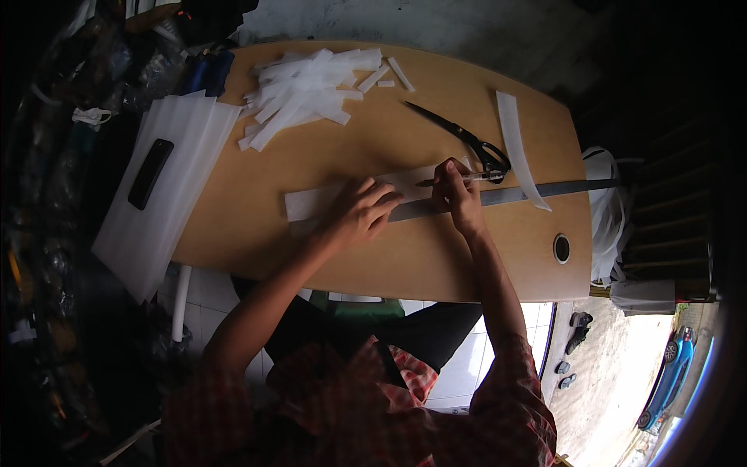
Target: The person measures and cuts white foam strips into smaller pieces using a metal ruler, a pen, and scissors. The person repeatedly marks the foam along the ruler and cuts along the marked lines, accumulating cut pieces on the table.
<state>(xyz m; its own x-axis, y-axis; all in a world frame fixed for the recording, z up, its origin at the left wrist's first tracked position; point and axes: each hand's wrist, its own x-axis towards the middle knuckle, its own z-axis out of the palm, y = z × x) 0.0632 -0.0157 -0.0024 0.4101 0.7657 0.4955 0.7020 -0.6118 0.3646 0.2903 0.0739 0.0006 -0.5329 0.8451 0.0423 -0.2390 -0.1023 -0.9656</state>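
A white foam-like strip (307,205) lies across the middle of the table, with a long grey metal ruler (560,187) along its near edge. My left hand (362,212) rests flat-fingered over the strip and ruler, fingers spread and holding nothing. In my right hand (461,201) is a pen (476,177), gripped between thumb and fingers; its tip points left over the strip. Just beyond that hand, black-handled scissors (459,135) lie with their blades pointing away to the left. Another white strip (511,140) lies right of the scissors, its near end across the ruler.
Cut white strips (303,89) are heaped at the table's far side. White sheets (183,163) hang over the left edge, a black phone (151,174) on top. A round hole (561,248) pierces the wooden table (436,268) near right. White ribbon-like scraps (605,222) bunch beyond the right edge.
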